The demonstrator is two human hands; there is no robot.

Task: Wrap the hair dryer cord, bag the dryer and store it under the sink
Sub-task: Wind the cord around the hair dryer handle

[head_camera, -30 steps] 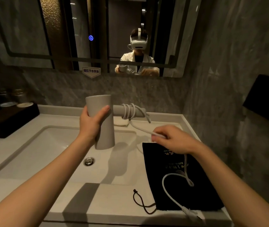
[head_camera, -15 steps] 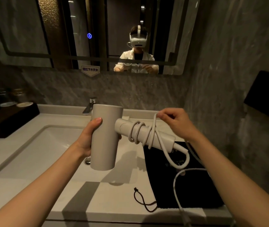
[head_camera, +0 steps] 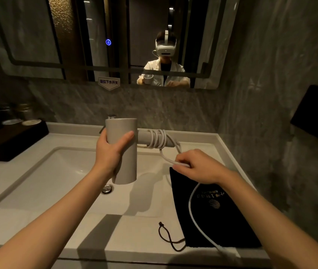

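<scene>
My left hand grips the barrel of a beige hair dryer, held upright over the white sink. The dryer's handle points right, with several turns of white cord wound around it. Below the handle, my right hand pinches the loose cord. From there the cord trails down across a black drawstring bag, which lies flat on the counter at the right. The plug rests at the counter's front edge.
A dark tray with jars and lids sits on the counter at the left. Behind the dryer stands a faucet. A mirror hangs on the back wall. A stone wall with a black panel closes the right side.
My right hand has come down from above the handle to below it, carrying the cord around. The dryer has tilted back and moved up and away from me.
</scene>
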